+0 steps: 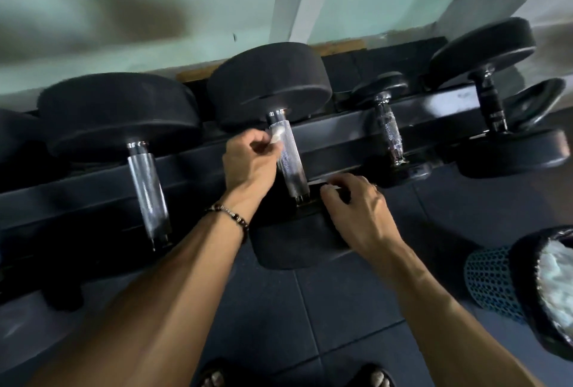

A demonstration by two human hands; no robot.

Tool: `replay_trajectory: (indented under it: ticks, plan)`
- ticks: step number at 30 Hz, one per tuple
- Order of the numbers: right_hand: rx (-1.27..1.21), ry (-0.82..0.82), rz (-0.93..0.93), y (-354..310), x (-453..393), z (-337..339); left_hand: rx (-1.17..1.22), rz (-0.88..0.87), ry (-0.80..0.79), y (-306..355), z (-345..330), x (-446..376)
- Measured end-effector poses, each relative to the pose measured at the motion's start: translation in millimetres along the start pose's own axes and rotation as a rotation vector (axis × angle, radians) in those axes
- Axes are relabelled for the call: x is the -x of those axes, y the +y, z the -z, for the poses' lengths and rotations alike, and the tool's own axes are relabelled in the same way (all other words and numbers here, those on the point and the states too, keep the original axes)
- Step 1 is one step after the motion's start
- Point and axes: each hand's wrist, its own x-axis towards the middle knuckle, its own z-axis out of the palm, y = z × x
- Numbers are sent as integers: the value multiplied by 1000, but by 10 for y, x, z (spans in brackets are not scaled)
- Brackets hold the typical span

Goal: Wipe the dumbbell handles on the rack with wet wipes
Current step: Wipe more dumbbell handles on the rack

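A person's left hand (248,160) pinched a white wet wipe (277,135) against the upper end of a knurled dumbbell handle (288,158) on the black rack (338,135). The right hand (356,210) rested on the dumbbell's near weight (297,247), fingers curled over its edge.

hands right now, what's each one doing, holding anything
Left hand: pinches a wet wipe against the dumbbell handle.
Right hand: fingers curled on the dumbbell's near head, steadying it.
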Motion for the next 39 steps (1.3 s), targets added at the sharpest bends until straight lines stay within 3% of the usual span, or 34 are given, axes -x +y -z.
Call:
replay_trajectory:
  ticks: [4, 9, 14, 20, 25, 32, 39]
  plan:
    - [3, -29, -5, 75, -37, -21, 200, 126, 66, -24, -112, -150]
    - [-8, -31, -1, 75, -8, -25, 25, 117, -88, -150, -31, 156]
    - [-4, -31, 21, 114, -12, -54, 242, 175, 203, 82, -176, -202]
    - [11, -29, 39, 123, 9, -61, 235, 256, -24, 30, -67, 204]
    - [16, -29, 83, 134, 50, -45, 570, 275, 236, 207, -210, -137]
    - [50, 58, 102, 173, 32, -121, 477, 556, 25, 24, -177, 52]
    - [12, 105, 134, 218, 15, -168, 500, 562, -96, 107, -213, -343]
